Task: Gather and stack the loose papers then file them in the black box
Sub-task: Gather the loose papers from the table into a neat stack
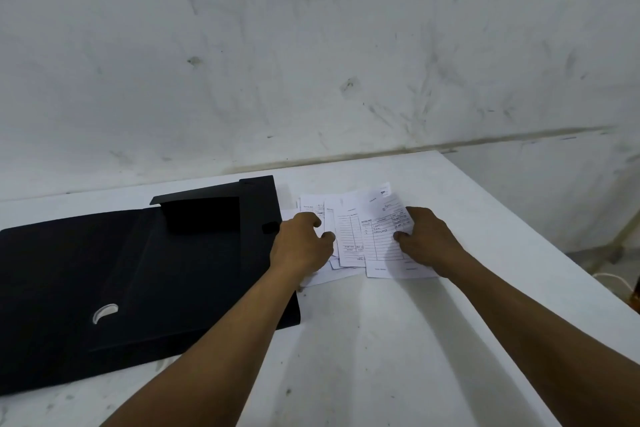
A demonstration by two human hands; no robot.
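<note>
I am looking down at a white tabletop [363, 340] that is butting against a scuffed white wall [311, 45]. The black box [138, 270] is lying open on the left part of the tabletop, its lid folded back flat toward the left, with a small pale crescent cut-out [105, 312] showing on the dark surface near its front. A black flap [204, 215] is standing up a little at the far side of the box.

The loose papers [353, 239] are lying in an overlapping pile just to the right of the box, flat on the tabletop, their left edge touching or nearly touching the box's right wall. They are small printed forms with ruled tables; the print is too small for me to read.

I am seeing both bare forearms reaching in from the bottom edge. The left hand [301, 246] is resting on the left side of the pile, fingers curled down onto the sheets, pressing on them; I cannot tell whether it is actually pinching any sheet. The right hand [427, 241] is gripping the right side of the pile: its thumb [401, 236] is lying on top of a form and its fingers [415, 213] are wrapping round the far edge of the same sheets, so that the top form is lifting and bending slightly there.

At the far right, beyond the tabletop edge, a bit of floor and a pale cord [614, 279] are showing.
</note>
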